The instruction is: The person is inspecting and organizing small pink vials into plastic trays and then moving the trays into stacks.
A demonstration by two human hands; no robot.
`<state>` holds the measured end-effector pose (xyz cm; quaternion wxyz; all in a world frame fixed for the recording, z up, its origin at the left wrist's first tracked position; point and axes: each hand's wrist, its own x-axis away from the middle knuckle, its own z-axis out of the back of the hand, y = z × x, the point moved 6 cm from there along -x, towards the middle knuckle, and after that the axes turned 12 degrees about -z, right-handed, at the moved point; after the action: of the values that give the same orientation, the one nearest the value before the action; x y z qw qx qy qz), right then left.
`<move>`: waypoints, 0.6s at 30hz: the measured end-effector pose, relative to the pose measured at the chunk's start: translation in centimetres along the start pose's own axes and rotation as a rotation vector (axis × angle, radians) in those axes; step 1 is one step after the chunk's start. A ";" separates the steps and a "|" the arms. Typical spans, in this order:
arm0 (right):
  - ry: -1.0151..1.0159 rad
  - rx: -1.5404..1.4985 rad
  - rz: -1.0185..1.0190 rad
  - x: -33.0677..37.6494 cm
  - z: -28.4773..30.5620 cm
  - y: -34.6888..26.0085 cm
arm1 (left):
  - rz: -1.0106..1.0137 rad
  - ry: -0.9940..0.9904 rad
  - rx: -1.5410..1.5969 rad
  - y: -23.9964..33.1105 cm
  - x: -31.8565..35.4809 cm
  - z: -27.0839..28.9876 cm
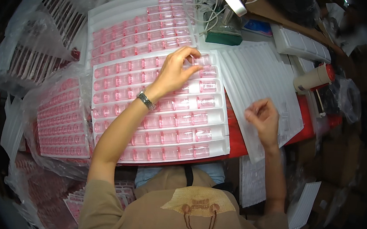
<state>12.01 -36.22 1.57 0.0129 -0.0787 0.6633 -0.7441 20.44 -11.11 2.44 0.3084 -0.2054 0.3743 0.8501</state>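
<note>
The left hand [175, 70], w/ a metal wristwatch [146, 100] on the wrist, reaches over the front tray [224, 118], a white ribbed plastic tray lying on the red worktop [234, 136]. Its fingertips pinch a small clear pink piece [200, 60] at the right end of the tray's top row; grip looks closed on that piece, thumb below, fingers above. The tray's grooves are mostly filled w/ rows of the same pink pieces, lying side by side.

The right hand [262, 118] hovers over the empty tray [257, 73], a bare white ribbed tray just right of the front tray. Fingers are loosely curled; can't tell if anything sits between them.

Behind the front tray lies a 2nd filled tray [109, 18], partly overlapped by it. To the left, bagged trays [63, 119] of pink pieces sit in clear plastic, more bags beyond. At upper right, a white roll w/ red end [313, 78] rests near the worktop edge. A green-based lamp stand [224, 36] stands behind the trays, near a tangle of cables. The person wears a tan top.
</note>
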 end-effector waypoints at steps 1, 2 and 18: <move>0.062 -0.146 -0.033 -1.0 -0.3 -2.2 | 0.054 0.029 0.237 1.0 0.3 -0.6; 0.052 -0.196 0.012 -1.8 -2.0 -4.1 | 0.117 0.061 0.453 1.8 1.0 -0.7; 0.567 1.286 -0.067 -0.1 15.3 5.5 | 0.001 -0.106 -0.270 -1.5 -1.5 -1.7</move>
<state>13.73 -51.89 -2.22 -0.1397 0.1211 0.0667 -0.9805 22.73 -12.17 1.53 0.2968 -0.1999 0.2400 0.9024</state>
